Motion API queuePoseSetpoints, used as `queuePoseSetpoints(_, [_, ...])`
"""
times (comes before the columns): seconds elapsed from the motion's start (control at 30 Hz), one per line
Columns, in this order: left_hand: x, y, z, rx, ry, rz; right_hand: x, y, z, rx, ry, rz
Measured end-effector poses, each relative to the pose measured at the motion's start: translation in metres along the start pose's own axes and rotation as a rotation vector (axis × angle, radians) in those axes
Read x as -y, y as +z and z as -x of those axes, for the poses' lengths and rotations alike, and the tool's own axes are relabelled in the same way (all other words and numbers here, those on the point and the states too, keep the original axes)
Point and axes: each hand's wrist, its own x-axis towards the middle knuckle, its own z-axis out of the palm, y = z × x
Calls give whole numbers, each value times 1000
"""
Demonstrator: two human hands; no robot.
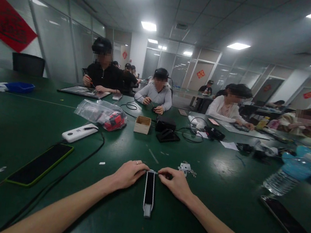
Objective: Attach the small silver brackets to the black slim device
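A narrow, white-framed device with a black face (149,189) lies lengthwise on the green table, its grey, blunt end toward me. At its far end is a small light-coloured edge or piece. My left hand (130,174) pinches that far end from the left, fingers bent together. From the right, my right hand (176,182) closes thumb and finger on the same end. Whether the small piece there is separate from the device is too small to tell. Just beyond my right hand lie several small metal parts (185,167) in a loose cluster.
To the left are a green-edged phone (41,164), a white device (79,132) and a black cable (74,168). Ahead stand a plastic bag (101,114) and a small box (142,125). A bottle (288,176) and another phone (292,227) are right. People sit opposite.
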Motion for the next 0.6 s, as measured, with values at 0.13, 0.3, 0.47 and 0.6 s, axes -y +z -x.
queuePoseSetpoints(0.13, [0, 0, 0, -5, 0, 6, 2, -1, -1, 11, 42, -24])
queuePoseSetpoints(0.3, [0, -1, 0, -4, 1, 1, 1, -3, -2, 44, 57, -70])
queuePoseSetpoints(0.47, [-2, -2, 1, 6, -12, -4, 0, -5, -3, 79, 79, -114])
queuePoseSetpoints(0.6, [-2, -3, 1, 0, -1, 0, 0, -4, -4, 104, 146, -171])
